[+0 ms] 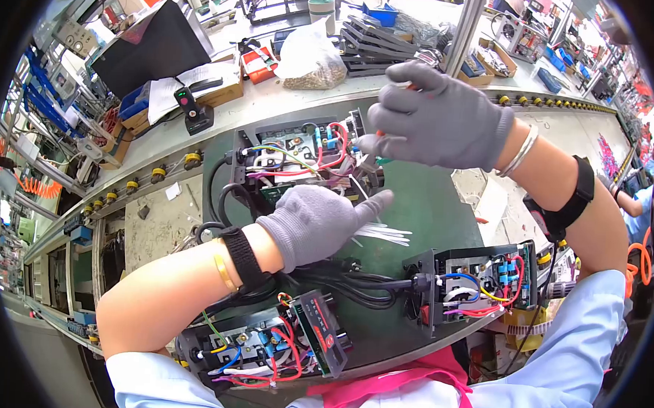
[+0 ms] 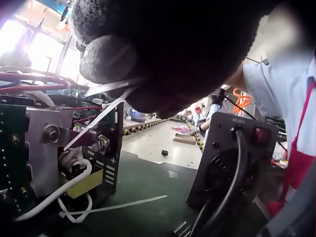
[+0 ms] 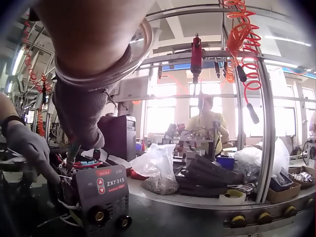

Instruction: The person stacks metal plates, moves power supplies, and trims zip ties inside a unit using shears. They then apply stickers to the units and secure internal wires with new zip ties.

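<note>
A welder unit (image 1: 292, 155) with its inner wiring exposed lies on the green surface. My gloved left hand (image 1: 315, 222) is at its near side, index finger extended and the other fingers curled. In the left wrist view a white cable tie (image 2: 98, 118) rises from the unit's metal parts to these fingers; their grip on it is partly hidden. Above the unit's right end, my gloved right hand (image 1: 440, 118) is curled round a tool with orange-red handles (image 1: 380, 133), mostly hidden by the glove. Loose white cable ties (image 1: 384, 234) lie beside the left hand.
Two more opened units stand near the front edge, one at the left (image 1: 240, 346) and one at the right (image 1: 477, 283). Black power cables (image 1: 338, 281) run between them. Beyond the roller rail are a scanner (image 1: 192, 110), a plastic bag (image 1: 311, 57) and stacked dark parts (image 1: 378, 46).
</note>
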`<control>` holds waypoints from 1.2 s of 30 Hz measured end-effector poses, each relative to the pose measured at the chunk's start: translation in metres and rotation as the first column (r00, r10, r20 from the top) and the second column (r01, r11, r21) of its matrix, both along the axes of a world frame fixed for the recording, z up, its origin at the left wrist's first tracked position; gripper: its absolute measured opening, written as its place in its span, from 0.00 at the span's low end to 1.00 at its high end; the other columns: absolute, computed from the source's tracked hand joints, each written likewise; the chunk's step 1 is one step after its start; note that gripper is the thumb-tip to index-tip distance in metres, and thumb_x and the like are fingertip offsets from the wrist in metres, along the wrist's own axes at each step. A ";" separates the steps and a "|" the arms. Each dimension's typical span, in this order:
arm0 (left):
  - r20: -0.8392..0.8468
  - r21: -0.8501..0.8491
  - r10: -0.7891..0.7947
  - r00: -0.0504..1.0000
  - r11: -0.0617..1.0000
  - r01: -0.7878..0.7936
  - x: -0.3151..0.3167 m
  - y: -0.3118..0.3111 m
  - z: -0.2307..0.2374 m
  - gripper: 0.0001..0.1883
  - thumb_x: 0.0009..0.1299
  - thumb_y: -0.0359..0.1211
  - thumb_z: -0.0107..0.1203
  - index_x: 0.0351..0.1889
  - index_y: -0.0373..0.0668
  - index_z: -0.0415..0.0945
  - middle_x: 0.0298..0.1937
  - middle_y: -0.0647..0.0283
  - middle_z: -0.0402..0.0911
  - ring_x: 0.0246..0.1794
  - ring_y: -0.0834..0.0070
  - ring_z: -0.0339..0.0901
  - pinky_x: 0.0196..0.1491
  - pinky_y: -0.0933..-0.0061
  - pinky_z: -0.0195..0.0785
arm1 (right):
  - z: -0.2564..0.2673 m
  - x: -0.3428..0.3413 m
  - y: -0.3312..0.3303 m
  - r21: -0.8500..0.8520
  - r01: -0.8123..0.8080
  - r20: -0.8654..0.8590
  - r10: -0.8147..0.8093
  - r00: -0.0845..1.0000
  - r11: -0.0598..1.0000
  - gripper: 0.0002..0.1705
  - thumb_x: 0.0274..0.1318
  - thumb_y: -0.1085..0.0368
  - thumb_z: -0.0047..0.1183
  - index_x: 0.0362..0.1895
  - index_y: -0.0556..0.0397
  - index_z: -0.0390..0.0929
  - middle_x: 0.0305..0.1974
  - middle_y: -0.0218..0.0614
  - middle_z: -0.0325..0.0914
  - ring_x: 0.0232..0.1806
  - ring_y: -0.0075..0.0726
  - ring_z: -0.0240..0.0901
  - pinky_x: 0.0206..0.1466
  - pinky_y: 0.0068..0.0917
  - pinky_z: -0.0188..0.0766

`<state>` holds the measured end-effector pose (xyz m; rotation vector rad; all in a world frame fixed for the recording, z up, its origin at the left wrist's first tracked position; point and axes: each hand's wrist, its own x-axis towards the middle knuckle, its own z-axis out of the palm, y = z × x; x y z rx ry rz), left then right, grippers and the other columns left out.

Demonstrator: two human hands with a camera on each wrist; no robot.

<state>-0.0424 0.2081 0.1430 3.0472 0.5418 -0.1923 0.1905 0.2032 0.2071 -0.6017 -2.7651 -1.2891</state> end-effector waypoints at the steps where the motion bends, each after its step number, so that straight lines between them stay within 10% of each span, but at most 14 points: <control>1: -0.018 0.017 -0.003 1.000 1.000 0.003 0.002 0.001 -0.003 0.23 0.72 0.35 0.46 0.66 0.54 0.65 0.20 0.64 0.74 0.19 0.66 0.78 0.18 0.63 0.68 | -0.003 -0.001 0.002 -0.013 -0.021 -0.018 0.020 1.000 1.000 0.12 0.48 0.58 0.50 0.39 0.30 0.78 0.34 0.19 0.69 0.46 0.25 0.68 0.70 0.37 0.53; 7: 0.035 0.078 -0.056 0.998 0.996 0.053 0.002 0.001 -0.015 0.19 0.64 0.33 0.51 0.55 0.52 0.74 0.32 0.62 0.76 0.25 0.63 0.79 0.24 0.62 0.70 | -0.017 -0.003 0.010 -0.039 -0.079 -0.058 0.077 0.995 0.996 0.05 0.48 0.57 0.51 0.30 0.35 0.78 0.33 0.20 0.71 0.46 0.28 0.68 0.65 0.33 0.56; 28: 0.175 0.064 -0.097 0.980 0.994 0.087 -0.011 0.003 -0.028 0.16 0.58 0.31 0.54 0.46 0.48 0.74 0.33 0.64 0.76 0.27 0.63 0.79 0.26 0.63 0.70 | -0.028 -0.007 0.003 0.024 -0.094 0.138 0.090 0.986 0.995 0.18 0.52 0.54 0.49 0.47 0.37 0.79 0.36 0.22 0.69 0.41 0.28 0.67 0.50 0.30 0.63; 36: 0.222 0.047 -0.099 0.970 0.995 0.091 -0.015 0.005 -0.032 0.12 0.59 0.32 0.54 0.42 0.48 0.74 0.32 0.64 0.77 0.27 0.62 0.79 0.27 0.62 0.71 | -0.030 -0.013 -0.007 -0.198 0.099 -0.016 -0.104 0.994 0.975 0.10 0.51 0.56 0.51 0.31 0.48 0.78 0.29 0.32 0.75 0.35 0.36 0.74 0.35 0.31 0.70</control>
